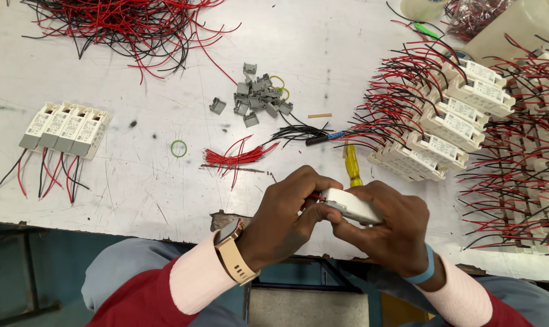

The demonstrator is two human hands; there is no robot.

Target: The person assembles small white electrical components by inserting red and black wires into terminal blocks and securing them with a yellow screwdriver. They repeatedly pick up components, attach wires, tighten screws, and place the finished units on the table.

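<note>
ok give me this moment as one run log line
left hand: pinching red wire at white module | right hand: gripping white module | nearby: yellow screwdriver, grey clips, red wire bundle

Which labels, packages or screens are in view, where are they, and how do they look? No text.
Labelled white modules: row of four, table left, white labels with dark print.
Stacked labelled modules: table right, white boxes with the same kind of label, red and black leads.
Clear bag: top right, holds dark reddish parts.
Watch: left wrist, gold case, tan strap, screen not visible.
White module: held in both hands, no label visible.
</note>
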